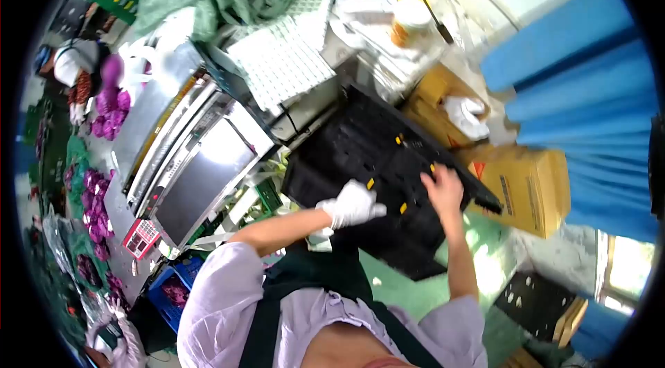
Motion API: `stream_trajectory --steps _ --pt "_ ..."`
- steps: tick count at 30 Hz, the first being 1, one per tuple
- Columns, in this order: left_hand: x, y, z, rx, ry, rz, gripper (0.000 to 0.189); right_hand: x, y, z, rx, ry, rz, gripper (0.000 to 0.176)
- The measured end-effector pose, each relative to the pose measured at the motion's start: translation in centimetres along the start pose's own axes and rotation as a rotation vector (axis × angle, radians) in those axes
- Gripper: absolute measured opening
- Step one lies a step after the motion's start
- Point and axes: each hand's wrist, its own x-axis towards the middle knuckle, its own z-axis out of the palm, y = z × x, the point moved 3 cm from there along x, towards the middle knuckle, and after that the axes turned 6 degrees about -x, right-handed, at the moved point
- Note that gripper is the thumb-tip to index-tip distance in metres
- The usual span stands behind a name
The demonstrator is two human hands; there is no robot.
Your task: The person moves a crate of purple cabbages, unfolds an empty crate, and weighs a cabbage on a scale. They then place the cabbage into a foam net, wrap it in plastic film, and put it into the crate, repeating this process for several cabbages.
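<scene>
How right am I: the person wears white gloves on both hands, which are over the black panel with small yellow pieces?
Not quite: only the left hand wears a white glove; the right hand is bare, as the head camera's view shows. Both hands are indeed over the black panel with small yellow pieces.

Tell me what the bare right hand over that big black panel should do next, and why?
Maybe the bare right hand could press the small yellow piece on the big black panel: it's right beside that piece, and I can't tell whether the piece sits flat.
</scene>
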Motion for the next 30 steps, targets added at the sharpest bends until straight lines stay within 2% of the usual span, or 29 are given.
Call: stream_trajectory --steps 1,2,3,4,5,6,7,9,11,13,14,15,17,18,19,21,22,23,25,27,28,29,30 --pt "-2.5 1.1 -1.2 -0.074 -0.025 0.040 0.044 -2.1 1.6 2.0 0.175 -0.007 0.053 0.024" --pt "-5.1 1.9 -1.6 -0.103 -0.059 0.054 0.046 -4.3 3.1 3.9 0.226 -0.069 0.187 0.027" --pt "-7.6 3.0 -2.1 -0.055 -0.278 0.046 0.049 -6.7 5.4 7.1 0.137 -0.091 0.168 0.031" --pt "-9.8 2.7 -0.2 -0.045 -0.331 0.081 0.050 -8.8 7.2 9.8 0.084 -0.241 0.252 0.036" --pt "-10.6 1.9 1.3 -0.043 -0.384 0.117 0.052 -11.6 9.7 13.9 0.043 -0.298 0.400 0.043" --pt "-9.3 1.3 0.6 -0.090 -0.445 -0.012 0.053 -14.7 13.3 19.9 0.125 -0.466 0.626 0.050" --pt "-7.5 1.1 0.0 -0.150 -0.503 -0.138 0.054 -15.4 11.7 19.8 0.140 -0.549 0.734 0.058" --pt "-3.1 -1.6 0.7 -0.172 -0.490 -0.313 0.054 -15.2 7.6 19.4 -0.048 -0.528 0.720 0.064" --pt "0.9 -4.7 2.4 -0.215 -0.327 -0.407 0.055 -13.9 4.6 17.0 -0.194 -0.564 0.777 0.067" --pt "3.0 -7.5 6.4 -0.150 -0.179 -0.512 0.066 -13.9 5.6 17.5 -0.083 -0.656 0.871 0.067" --pt "3.4 -7.5 7.2 -0.233 -0.304 -0.634 0.072 -13.9 5.4 17.1 -0.072 -0.593 0.814 0.066" --pt "3.4 -7.7 8.8 -0.169 -0.275 -0.572 0.064 -13.6 5.1 16.6 -0.092 -0.595 0.814 0.065" --pt "4.1 -8.2 11.1 -0.114 -0.195 -0.584 0.044 -13.4 4.5 15.2 -0.076 -0.582 0.823 0.065" --pt "4.1 -10.0 14.7 -0.044 0.033 -0.467 0.041 -13.4 4.5 14.8 -0.081 -0.572 0.845 0.066" --pt "4.4 -10.6 16.2 -0.060 0.122 -0.487 0.025 -13.5 4.6 14.1 -0.096 -0.575 0.834 0.066" --pt "3.5 -9.1 13.5 -0.116 0.220 -0.456 0.014 -13.1 4.6 13.7 -0.098 -0.610 0.819 0.068" --pt "3.6 -9.2 14.0 -0.171 0.200 -0.484 0.016 -13.3 5.0 13.5 -0.082 -0.520 0.760 0.069" --pt "3.9 -9.3 14.5 -0.224 0.181 -0.515 0.020 -13.3 5.9 13.2 -0.049 -0.530 0.880 0.062" --pt "4.3 -9.3 14.9 -0.042 0.073 -0.474 0.024 -13.0 5.7 11.9 0.020 -0.489 0.939 0.055" --pt "5.2 -9.6 16.4 -0.058 0.132 -0.592 0.029 -14.5 8.3 13.8 0.100 -0.495 0.940 0.052" --pt "5.0 -8.2 13.8 -0.124 0.062 -0.626 0.030 -14.3 9.3 14.5 0.181 -0.488 0.940 0.049" --pt "4.2 -6.9 9.7 -0.184 -0.005 -0.667 0.032 -14.2 8.3 12.2 0.058 -0.371 0.965 0.045" --pt "3.3 -6.8 7.6 -0.323 0.064 -0.651 0.031 -15.5 11.0 11.7 0.049 -0.327 0.876 0.044"
